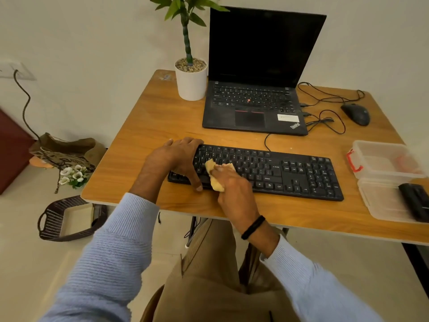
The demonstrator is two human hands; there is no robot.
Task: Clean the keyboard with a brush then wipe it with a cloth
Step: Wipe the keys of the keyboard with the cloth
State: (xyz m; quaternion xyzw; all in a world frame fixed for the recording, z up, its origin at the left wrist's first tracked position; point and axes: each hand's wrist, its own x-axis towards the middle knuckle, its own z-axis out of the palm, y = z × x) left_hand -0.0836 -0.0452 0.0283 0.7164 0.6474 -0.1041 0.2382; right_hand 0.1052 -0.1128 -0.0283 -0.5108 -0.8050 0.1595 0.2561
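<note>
A black full-size keyboard [278, 173] lies across the wooden desk [148, 126] near its front edge. My left hand [178, 156] grips the keyboard's left end, fingers over the far edge and thumb down at the front edge. My right hand [232, 187] holds a crumpled yellow cloth [214, 175] and presses it onto the keys in the left part of the keyboard, just right of my left hand. A black object [415, 201], possibly the brush, lies in a clear plastic lid [383, 201] at the right edge.
An open black laptop [255, 105] stands behind the keyboard, with a potted plant [190, 77] to its left and a wired mouse [356, 113] with loose cables to its right. A clear plastic box [380, 159] sits at the right. Bags and a basket [67, 219] lie on the floor at the left.
</note>
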